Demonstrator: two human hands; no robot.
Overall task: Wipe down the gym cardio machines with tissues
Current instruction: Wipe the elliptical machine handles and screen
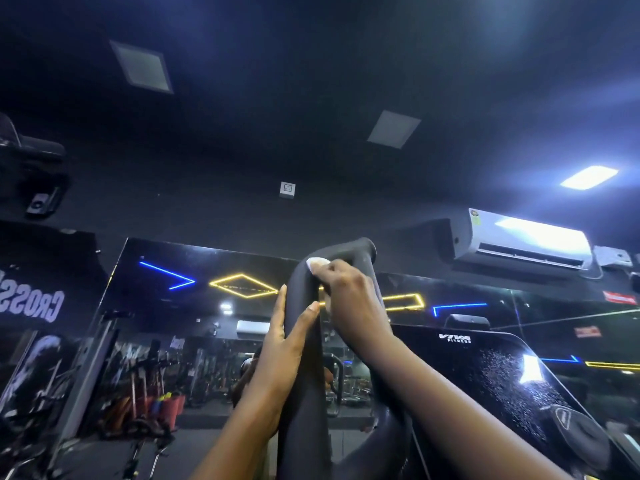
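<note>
**Q:** Where did the tissue [318, 263] sit?

**A:** On my remote feed, it was pressed against the upper bend of the black handlebar [303, 427], pinched in the right hand [349, 299].

**Q:** And the left hand [287, 344]?

**A:** Lower on the same bar, with finger and thumb laid straight along it. I could not tell whether the hidden fingers wrapped behind.

I make out a dark floor [207, 443] low in my view. What look like red tubs [171, 407] stand on it, just beside some racked gym gear [138, 386].
</note>
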